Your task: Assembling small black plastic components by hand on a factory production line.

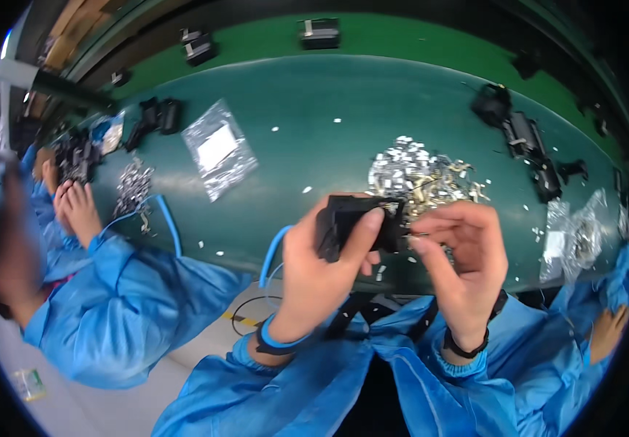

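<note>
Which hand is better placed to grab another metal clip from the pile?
Probably the right hand: it sits nearest the pile of metal clips, while the left hand grips the black plastic part.

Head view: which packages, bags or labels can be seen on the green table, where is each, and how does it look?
Clear plastic bag: flat on the table, left of centre, silvery, with a white rectangular label.
Crumpled clear bags: right edge of the table, shiny, one with a white label.
Small shiny bag: far left, near a co-worker's hands; details unclear.
</note>
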{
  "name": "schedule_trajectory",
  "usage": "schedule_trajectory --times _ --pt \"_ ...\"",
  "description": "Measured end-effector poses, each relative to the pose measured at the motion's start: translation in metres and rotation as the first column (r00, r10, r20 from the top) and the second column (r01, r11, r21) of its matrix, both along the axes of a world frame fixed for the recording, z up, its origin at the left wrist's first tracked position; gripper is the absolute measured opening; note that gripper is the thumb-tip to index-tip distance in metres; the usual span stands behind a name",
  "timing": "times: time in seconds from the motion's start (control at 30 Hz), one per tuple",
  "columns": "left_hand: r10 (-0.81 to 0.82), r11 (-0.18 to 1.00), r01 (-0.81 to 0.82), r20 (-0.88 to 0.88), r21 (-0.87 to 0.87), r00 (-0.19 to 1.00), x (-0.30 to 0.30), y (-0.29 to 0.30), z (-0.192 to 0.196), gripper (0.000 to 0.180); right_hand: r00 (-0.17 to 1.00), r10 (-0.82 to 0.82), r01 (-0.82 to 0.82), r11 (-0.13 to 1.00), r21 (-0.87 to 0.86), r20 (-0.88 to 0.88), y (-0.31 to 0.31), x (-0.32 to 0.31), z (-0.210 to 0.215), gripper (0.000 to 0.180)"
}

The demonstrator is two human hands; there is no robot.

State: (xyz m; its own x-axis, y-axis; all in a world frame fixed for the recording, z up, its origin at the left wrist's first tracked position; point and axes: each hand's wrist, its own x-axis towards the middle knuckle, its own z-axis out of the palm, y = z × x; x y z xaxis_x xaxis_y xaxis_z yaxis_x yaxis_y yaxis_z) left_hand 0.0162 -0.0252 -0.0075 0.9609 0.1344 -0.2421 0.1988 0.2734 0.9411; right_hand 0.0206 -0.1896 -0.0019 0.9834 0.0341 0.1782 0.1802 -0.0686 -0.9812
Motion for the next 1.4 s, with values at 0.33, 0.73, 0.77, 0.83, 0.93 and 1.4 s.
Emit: schedule_trajectory --times 0.33,0.73,0.77,0.83,0.93,1.4 --pt "0.05 0.944 -0.071 -0.073 -0.323 0.996 -0.002 0.006 -0.007 0.019 0.987 0.128 -0.118 0.988 -0.104 0.096 0.021 0.007 -0.006 0.031" --pt "0.194 0.904 -0.203 -0.063 -0.376 0.979 -0.005 -0.002 -0.004 0.027 0.911 0.319 -0.225 0.916 0.333 -0.262 0.019 -0.001 0.0 0.013" --pt "0.195 0.904 -0.204 -0.062 -0.376 0.979 -0.006 -0.001 -0.005 0.027 0.874 0.365 -0.21 0.879 0.427 -0.321 0.018 -0.001 0.0 0.011" --pt "0.071 0.897 -0.09 -0.06 -0.434 0.996 -0.008 0.004 -0.007 0.021 0.849 0.392 -0.22 0.872 0.438 -0.355 0.014 0.001 -0.001 0.009" --pt "0.109 0.908 -0.131 -0.079 -0.399 0.991 -0.01 -0.001 -0.008 0.02 0.765 0.488 -0.239 0.822 0.518 -0.421 0.007 0.005 -0.002 0.006" --pt "0.039 0.882 -0.054 -0.041 -0.468 0.998 -0.01 -0.005 -0.007 0.023 0.731 0.479 -0.232 0.844 0.484 -0.485 0.008 0.003 -0.004 0.007"
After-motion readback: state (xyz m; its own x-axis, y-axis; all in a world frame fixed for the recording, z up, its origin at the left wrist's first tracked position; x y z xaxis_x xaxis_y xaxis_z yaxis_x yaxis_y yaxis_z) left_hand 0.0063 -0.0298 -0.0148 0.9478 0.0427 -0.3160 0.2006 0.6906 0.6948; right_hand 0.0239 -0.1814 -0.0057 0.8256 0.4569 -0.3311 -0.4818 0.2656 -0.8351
